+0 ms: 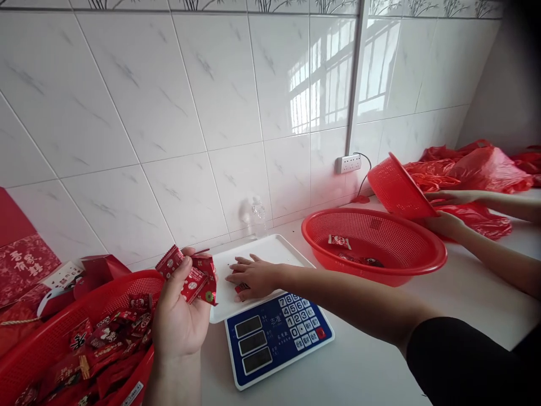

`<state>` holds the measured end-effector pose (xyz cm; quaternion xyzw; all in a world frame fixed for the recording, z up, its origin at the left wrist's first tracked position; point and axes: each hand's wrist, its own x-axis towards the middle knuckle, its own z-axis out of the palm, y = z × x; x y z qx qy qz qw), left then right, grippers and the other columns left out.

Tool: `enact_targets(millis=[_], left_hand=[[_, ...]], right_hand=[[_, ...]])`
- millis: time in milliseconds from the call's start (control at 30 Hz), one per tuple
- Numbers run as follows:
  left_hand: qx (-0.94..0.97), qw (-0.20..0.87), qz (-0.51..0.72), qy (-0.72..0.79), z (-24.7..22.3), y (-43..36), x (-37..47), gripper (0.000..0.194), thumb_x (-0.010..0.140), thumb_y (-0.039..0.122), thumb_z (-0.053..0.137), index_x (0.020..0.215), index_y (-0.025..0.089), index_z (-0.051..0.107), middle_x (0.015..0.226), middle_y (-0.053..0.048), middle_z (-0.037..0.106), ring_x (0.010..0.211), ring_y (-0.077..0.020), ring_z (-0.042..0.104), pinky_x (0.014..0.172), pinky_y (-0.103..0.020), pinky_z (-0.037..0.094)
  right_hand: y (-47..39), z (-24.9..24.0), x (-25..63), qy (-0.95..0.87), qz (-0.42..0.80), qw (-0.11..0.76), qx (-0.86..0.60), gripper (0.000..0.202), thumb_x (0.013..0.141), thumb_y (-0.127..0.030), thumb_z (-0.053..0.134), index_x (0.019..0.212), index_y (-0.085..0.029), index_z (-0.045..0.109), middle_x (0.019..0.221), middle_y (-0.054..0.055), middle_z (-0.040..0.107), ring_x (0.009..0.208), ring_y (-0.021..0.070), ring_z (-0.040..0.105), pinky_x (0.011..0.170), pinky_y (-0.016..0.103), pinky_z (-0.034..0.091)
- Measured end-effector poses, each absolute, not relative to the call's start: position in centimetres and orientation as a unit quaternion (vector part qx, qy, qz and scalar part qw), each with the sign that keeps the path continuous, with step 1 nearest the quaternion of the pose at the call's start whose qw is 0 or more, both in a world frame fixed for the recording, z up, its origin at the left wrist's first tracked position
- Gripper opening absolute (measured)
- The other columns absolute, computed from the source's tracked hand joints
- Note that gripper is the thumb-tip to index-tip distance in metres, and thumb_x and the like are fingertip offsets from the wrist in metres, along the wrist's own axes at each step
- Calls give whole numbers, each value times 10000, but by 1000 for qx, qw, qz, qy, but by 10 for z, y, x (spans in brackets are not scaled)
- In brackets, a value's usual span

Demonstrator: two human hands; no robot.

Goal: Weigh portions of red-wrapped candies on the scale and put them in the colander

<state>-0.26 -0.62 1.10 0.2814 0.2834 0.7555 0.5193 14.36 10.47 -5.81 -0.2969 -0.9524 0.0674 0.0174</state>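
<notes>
Several small red packets (192,276) are held in my left hand (181,316), its thumb pressed across them, above the left side of the white scale tray (279,254). On that tray lies my right hand (257,279), palm down with its fingers spread. Part of a red packet (242,288) shows beneath it; the rest is hidden. The scale's blue keypad panel (274,338) faces me, its displays dark. At the left, a red basket (147,282) holds many red packets. Right of the scale, a large red basket (372,225) has several packets at its bottom.
Another person's hands (448,223) tilt a smaller red basket (397,186) over the large one. Red plastic bags (486,169) lie behind them. A clear bottle (257,214) stands by the tiled wall, and red boxes (101,270) sit behind the left basket.
</notes>
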Motion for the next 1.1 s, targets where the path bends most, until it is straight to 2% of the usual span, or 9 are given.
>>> enact_targets(millis=[167,300,400,500,633,767,900,967,1100], left_hand=[[279,509,762,287,10,-6,-2,83,733,177,669,816,179,676,759,-35,661,672,-125,622,566,-189,540],[272,517,758,288,9,-5,-1,91,731,178,675,821,182,685,765,-29,665,686,-127,631,555,-191,541],[269,520,760,281,9,-4,-1,80,735,164,674,811,185,687,781,-23,665,717,-128,638,563,-192,544],[266,524,755,290,9,-4,0,86,730,181,687,816,185,689,793,-23,662,706,-125,631,556,-195,543],[260,522,760,288,6,-1,1,123,703,174,715,822,195,689,815,-5,660,731,-126,635,552,-198,544],[270,538,743,292,-1,7,4,166,684,197,741,843,185,693,810,2,656,693,-113,627,535,-192,530],[272,551,726,309,-9,16,9,242,648,199,771,877,179,695,826,13,655,720,-103,632,560,-176,513],[282,557,712,322,-13,19,13,281,646,218,777,913,185,694,833,16,657,721,-99,631,568,-173,501],[322,556,689,337,-20,20,18,344,652,289,780,967,190,684,846,-4,671,735,-118,633,576,-188,481]], right_hand=[[109,-60,141,-940,0,34,-339,565,876,-570,439,1275,-179,528,1200,172,587,1103,305,523,850,424,447],[110,-58,149,-924,-20,43,-378,405,860,-524,496,1089,-211,611,1003,116,650,902,253,594,676,326,450],[108,-54,165,-912,-38,58,-405,281,860,-463,533,959,-220,633,931,82,655,848,225,598,645,294,421],[105,-45,194,-883,-65,93,-455,254,886,-428,509,973,-217,620,990,83,640,881,225,589,663,294,413],[102,-34,251,-815,-92,133,-557,355,912,-420,438,1177,-209,543,1139,133,587,915,266,589,604,304,420],[99,-33,306,-724,-91,88,-678,372,915,-408,401,1179,-198,558,1163,148,590,1010,309,574,670,372,468],[96,-41,325,-668,-90,53,-737,465,884,-377,482,1281,-138,515,1320,227,505,1280,429,367,876,568,407],[91,-41,313,-686,-92,85,-717,481,884,-385,499,1312,-166,495,1389,198,460,1342,411,283,957,596,344],[72,-28,259,-772,57,260,-577,424,883,-423,521,1257,-226,547,1250,134,610,1127,294,559,903,460,457]])
